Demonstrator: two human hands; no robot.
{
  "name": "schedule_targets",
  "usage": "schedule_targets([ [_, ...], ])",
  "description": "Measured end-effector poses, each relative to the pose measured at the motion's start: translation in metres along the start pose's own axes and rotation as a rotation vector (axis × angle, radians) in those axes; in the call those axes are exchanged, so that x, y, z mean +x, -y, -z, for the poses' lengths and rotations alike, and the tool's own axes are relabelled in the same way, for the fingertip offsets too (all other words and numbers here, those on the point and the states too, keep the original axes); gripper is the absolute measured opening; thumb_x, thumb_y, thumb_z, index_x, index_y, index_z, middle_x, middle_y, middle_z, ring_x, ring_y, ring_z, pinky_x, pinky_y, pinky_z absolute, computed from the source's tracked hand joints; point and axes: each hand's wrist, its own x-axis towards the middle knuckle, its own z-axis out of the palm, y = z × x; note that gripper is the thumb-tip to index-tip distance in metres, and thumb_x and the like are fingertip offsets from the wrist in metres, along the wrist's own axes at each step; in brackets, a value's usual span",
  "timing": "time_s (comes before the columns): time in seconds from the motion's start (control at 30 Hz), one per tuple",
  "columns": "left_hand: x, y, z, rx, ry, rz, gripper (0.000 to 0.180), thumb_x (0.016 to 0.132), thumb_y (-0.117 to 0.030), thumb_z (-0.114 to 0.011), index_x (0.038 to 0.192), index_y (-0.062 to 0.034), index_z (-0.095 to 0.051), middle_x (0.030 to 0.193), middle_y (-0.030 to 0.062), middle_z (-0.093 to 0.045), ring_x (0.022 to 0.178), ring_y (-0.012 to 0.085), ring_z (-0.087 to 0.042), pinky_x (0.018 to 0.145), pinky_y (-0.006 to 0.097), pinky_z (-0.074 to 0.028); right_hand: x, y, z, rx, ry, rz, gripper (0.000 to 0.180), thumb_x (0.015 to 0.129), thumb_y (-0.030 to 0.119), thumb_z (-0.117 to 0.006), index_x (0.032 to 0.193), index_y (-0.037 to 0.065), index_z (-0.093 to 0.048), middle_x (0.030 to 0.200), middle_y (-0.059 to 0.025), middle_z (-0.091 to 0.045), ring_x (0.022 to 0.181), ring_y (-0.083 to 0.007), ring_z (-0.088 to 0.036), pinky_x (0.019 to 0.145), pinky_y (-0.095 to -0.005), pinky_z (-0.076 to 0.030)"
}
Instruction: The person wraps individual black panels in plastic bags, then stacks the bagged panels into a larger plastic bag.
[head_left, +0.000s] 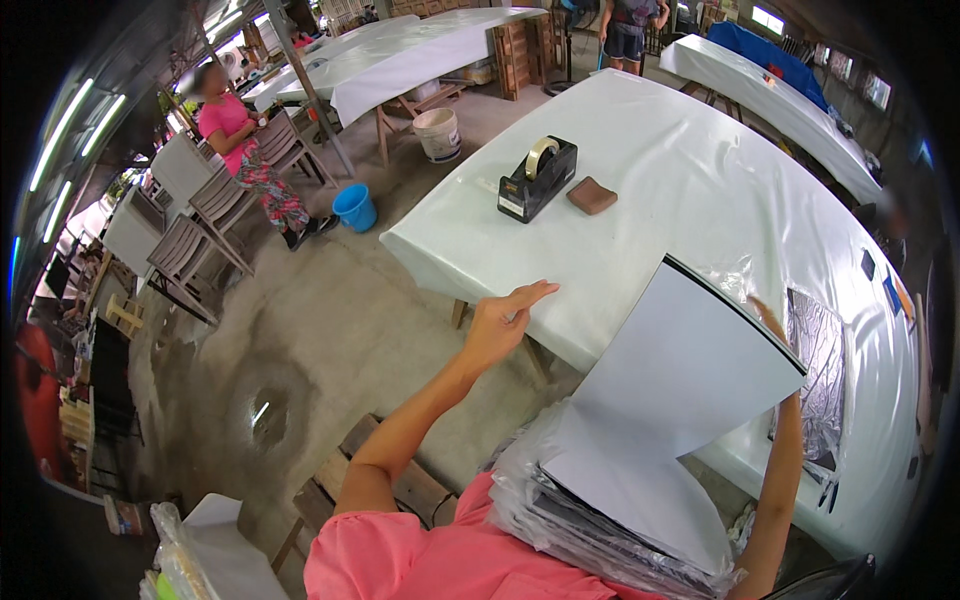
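Observation:
My left hand (502, 322) hovers open at the near edge of the white-covered table (640, 230), fingers stretched out, holding nothing. My right hand (770, 320) is mostly hidden behind a large white sheet (690, 370) with a dark edge, which it holds up by the far side. The sheet bends up from a stack of flat sheets in clear plastic (600, 520) on my lap. On the table to the right lies a crinkled silver foil piece (820, 370).
A black tape dispenser (537, 178) and a brown pad (592, 195) sit on the table's far left part. A blue bucket (354, 207) and a white bucket (437, 133) stand on the concrete floor. A person in pink (245, 150) sits by slatted chairs at the left.

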Motion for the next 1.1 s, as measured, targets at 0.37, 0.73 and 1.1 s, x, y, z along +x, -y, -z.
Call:
schedule_targets([
  [0.37, 0.137, -0.031, -0.039, -0.179, 0.210, -0.148, 0.036, 0.086, 0.004, -0.050, 0.121, -0.0034, -0.057, 0.129, 0.0083, -0.052, 0.121, 0.0148, -0.045, 0.097, 0.026, -0.037, 0.085, -0.021, 0.031, -0.229, -0.396, -0.047, 0.015, 0.079, 0.009, -0.056, 0.075, -0.004, -0.052, 0.061, -0.0171, -0.047, 0.056, -0.0185, -0.042, 0.055, -0.0343, -0.036],
  [0.73, 0.201, -0.129, -0.103, -0.117, 0.522, -0.337, 0.031, 0.089, -0.009, -0.055, 0.120, -0.0022, -0.056, 0.126, 0.0102, -0.054, 0.122, 0.0178, -0.046, 0.099, 0.028, -0.036, 0.144, 0.042, 0.060, -0.084, -0.662, -0.077, 0.037, 0.089, 0.031, -0.053, 0.083, -0.005, -0.059, 0.072, -0.0266, -0.056, 0.063, -0.0372, -0.052, 0.062, -0.0388, -0.042],
  [1.1, 0.225, -0.120, -0.162, 0.521, 0.509, -0.702, 0.042, 0.084, -0.012, -0.056, 0.126, -0.0138, -0.050, 0.121, 0.0079, -0.057, 0.094, 0.0274, -0.062, 0.078, 0.035, -0.050, 0.121, 0.063, 0.054, 0.124, -0.576, 0.100, 0.019, 0.091, 0.011, -0.051, 0.097, -0.005, -0.057, 0.077, -0.0176, -0.058, 0.066, -0.0156, -0.048, 0.064, -0.0291, -0.043],
])
